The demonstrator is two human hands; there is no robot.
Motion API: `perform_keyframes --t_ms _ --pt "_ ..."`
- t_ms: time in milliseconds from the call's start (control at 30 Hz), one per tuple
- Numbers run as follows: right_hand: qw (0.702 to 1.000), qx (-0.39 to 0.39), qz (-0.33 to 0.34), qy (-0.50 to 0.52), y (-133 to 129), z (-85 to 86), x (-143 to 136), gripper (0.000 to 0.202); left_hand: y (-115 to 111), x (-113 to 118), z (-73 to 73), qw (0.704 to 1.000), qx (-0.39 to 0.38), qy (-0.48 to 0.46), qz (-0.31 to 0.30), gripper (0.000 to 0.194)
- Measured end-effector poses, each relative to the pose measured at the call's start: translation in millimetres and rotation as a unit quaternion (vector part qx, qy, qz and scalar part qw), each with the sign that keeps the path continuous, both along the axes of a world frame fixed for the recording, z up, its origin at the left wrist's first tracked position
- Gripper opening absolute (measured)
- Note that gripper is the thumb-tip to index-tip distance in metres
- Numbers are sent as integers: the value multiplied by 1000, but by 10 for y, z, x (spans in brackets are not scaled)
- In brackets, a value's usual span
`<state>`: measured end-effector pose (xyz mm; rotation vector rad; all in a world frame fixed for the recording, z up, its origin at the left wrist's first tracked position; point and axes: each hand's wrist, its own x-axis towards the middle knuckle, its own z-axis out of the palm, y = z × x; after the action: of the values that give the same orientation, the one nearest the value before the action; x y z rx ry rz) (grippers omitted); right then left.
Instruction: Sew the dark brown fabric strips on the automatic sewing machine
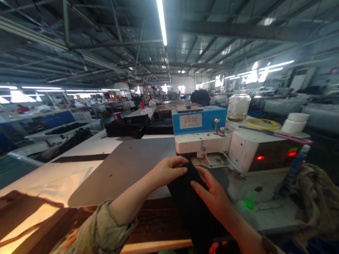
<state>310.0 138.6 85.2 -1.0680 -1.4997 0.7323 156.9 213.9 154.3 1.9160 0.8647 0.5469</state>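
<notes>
A dark, flat strip of material [185, 203] hangs from the machine's front edge down towards my lap. My left hand [169, 171] pinches its upper left edge between thumb and fingers. On the right edge, my right hand [212, 192] grips the same strip with thumb on top and fingers curled. The strip's top end lies close to the working plate [210, 160] of a white bench machine [202, 141] with a blue top cover [200, 120]. Whether that end is under the machine's head I cannot tell.
A grey board [124, 169] covers the table left of the machine. Stacks of black sheets [128, 126] lie behind it. On the right stand a control box [275, 155] with red digits, a glass jar [239, 106], a white bottle [295, 123] and a green-nozzled bottle [249, 204].
</notes>
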Motion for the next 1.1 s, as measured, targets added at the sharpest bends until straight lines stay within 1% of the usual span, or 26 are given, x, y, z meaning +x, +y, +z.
perform_keyframes --t_ms 100,200,333,467,533,633,700,800,900,967,1033,1100 --pt "998 33 -47 -36 25 -40 0 32 4 30 -36 1000 6 -1 16 24" --pt "990 73 -72 -98 21 -60 4 33 4 40 -58 999 9 6 33 28" --pt "967 146 -101 -181 12 -87 15 39 -18 44 -83 998 -10 -9 54 27" --pt "920 243 -102 -291 22 -116 54 47 -45 67 -102 993 -73 -50 79 25" --pt "889 265 -105 -358 30 -114 81 49 -51 85 -103 986 -122 -78 83 24" --pt "842 275 -125 -448 48 -81 122 47 -39 105 -104 974 -181 -109 84 22" --pt "816 277 -131 -490 64 -49 143 44 -17 108 -109 972 -191 -109 86 23" --pt "794 277 -126 -527 84 -11 160 41 17 101 -122 979 -162 -90 86 26" --pt "786 255 -119 -550 95 2 149 41 40 100 -152 982 -150 -88 79 25" --pt "793 223 -115 -556 111 9 128 42 64 114 -203 980 -160 -91 81 22" --pt "811 180 -110 -546 149 22 103 42 116 141 -291 979 -157 -86 94 19" --pt "838 127 -103 -520 221 35 81 40 204 172 -412 987 -99 -53 114 20"
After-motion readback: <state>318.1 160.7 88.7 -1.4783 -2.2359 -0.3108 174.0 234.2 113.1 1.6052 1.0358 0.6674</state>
